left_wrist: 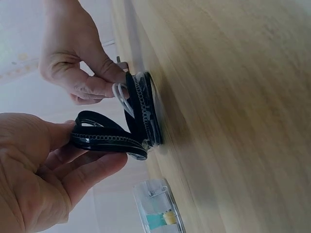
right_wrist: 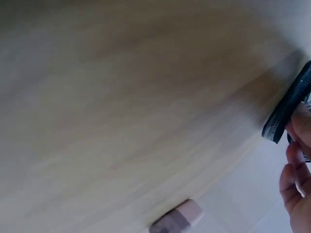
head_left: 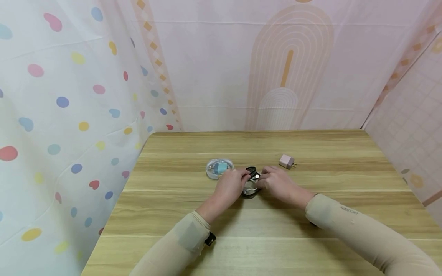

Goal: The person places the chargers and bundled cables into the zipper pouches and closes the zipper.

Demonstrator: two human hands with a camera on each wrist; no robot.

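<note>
A small clear pouch with black zipper edging (left_wrist: 146, 109) stands unzipped on the table, its two halves spread like a clamshell. My left hand (head_left: 230, 184) pinches the raised half between thumb and fingers, holding it tilted up. At the lower half, my right hand (head_left: 277, 184) has its thumb and index finger at the rim, pinching a looped white cable (left_wrist: 122, 97) that sticks up inside. A pale plug end (head_left: 257, 176) shows beside the right fingertips in the head view. The right fingertips are partly hidden behind the zipper edge.
Left of the pouch lies an oval clear case (head_left: 208, 173) holding a blue charger and a cable. Behind the right hand is a pink and mauve plug adapter (head_left: 286, 161), prongs facing right. Patterned curtains (head_left: 214, 69) border the wooden table's back and sides.
</note>
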